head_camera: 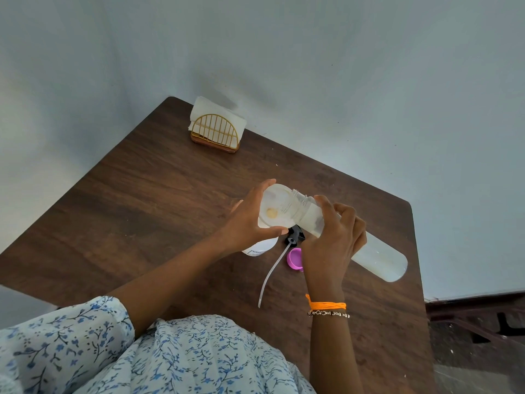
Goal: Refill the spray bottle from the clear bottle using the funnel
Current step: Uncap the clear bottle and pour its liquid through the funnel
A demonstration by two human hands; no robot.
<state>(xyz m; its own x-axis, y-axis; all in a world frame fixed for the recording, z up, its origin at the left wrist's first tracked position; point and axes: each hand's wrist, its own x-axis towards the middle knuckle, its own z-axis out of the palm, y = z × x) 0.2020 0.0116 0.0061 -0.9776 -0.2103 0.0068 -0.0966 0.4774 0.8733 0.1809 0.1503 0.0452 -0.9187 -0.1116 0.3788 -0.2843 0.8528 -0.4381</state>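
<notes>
Your right hand (335,237) is wrapped around the neck end of the clear bottle (369,251), holding it tipped nearly level with its open threaded mouth resting over the rim of the funnel (274,206). Your left hand (250,223) curls its fingers and thumb around the funnel's rim and steadies it on the spray bottle (260,247), which stands beneath it and shows only as a white shoulder below your left palm. Judge the pour as under way: both closures are off, the funnel is seated, and liquid remains in the clear bottle's raised base end. How full the spray bottle is cannot be told from this view. What is left appears to be finishing the pour, lifting the funnel off, and refitting both closures. The black spray head (295,237) with its long dip tube (270,277) lies on the table (142,209) just beside the spray bottle, and the pink cap (294,258) lies next to it, under your right wrist. The clear bottle's base reaches toward the table's right edge, so keep the swing inward. Open surface lies to the left and toward the far corner, where a napkin holder (216,132) stands well apart.
</notes>
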